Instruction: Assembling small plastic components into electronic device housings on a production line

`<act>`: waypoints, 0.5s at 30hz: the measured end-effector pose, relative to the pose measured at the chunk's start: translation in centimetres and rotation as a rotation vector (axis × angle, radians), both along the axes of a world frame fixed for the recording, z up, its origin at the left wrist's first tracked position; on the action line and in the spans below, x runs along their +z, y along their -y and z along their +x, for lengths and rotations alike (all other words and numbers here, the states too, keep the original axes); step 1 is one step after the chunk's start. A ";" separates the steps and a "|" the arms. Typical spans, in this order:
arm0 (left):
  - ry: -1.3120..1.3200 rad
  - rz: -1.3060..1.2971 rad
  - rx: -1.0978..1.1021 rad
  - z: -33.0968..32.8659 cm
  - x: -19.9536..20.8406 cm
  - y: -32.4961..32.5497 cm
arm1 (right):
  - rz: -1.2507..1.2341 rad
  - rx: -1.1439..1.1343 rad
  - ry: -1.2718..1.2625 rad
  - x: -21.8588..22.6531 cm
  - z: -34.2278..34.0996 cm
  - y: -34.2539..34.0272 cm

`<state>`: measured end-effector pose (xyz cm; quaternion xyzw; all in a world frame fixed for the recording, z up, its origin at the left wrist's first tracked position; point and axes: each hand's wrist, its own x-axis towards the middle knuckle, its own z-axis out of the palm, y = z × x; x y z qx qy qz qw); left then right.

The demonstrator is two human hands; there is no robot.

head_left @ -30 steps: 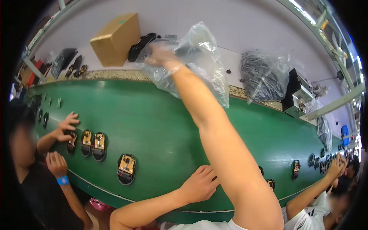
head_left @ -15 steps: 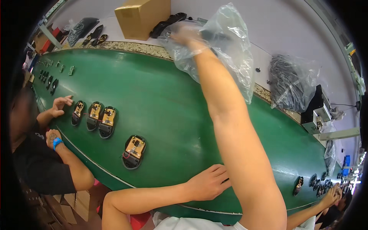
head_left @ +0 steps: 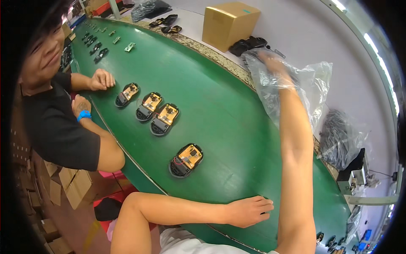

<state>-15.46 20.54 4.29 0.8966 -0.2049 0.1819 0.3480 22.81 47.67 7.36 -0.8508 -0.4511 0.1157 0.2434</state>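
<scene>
My right hand (head_left: 272, 63) reaches across to the far side, inside a clear plastic bag (head_left: 313, 84). Motion smears its fingers, and what they touch is hidden. On the near part of the green work surface (head_left: 228, 144) lies my left hand (head_left: 249, 211), its fingers curled downward. A bit of something dark shows by its fingertips, too small to name. Left of that hand sits an uncovered computer mouse (head_left: 186, 160) with an orange circuit board and a thin red wire. Farther left are more such mice, one (head_left: 164, 119) beside another (head_left: 149, 106), and a third (head_left: 127, 94).
A cardboard box (head_left: 228, 25) and black mouse parts (head_left: 249, 44) stand on the far ledge. A bag of dark parts (head_left: 338, 139) and a metal device (head_left: 355, 175) are at right. A co-worker with a blue wristband (head_left: 84, 115) sits at left.
The view has swung left, so the mice, box and bag appear farther right. My right hand stays in the plastic bag. The co-worker's far hand has curled in.
</scene>
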 end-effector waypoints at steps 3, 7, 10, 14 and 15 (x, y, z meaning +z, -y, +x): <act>-0.007 -0.032 -0.014 0.0 -0.2 -0.3 | 0.093 0.076 -0.156 1.8 0.7 1.8; 0.003 -0.048 -0.105 1.3 0.2 0.5 | 0.259 -0.201 -0.317 1.1 8.4 4.2; -0.049 -0.044 -0.108 0.6 -0.1 -0.2 | 0.587 -0.007 -0.728 -1.3 10.2 5.8; -0.005 -0.013 -0.145 1.3 0.3 0.3 | 0.976 -0.050 -2.092 1.4 14.8 8.7; -0.018 -0.012 -0.122 1.3 0.1 0.1 | 1.103 -0.161 -1.824 1.7 13.7 8.3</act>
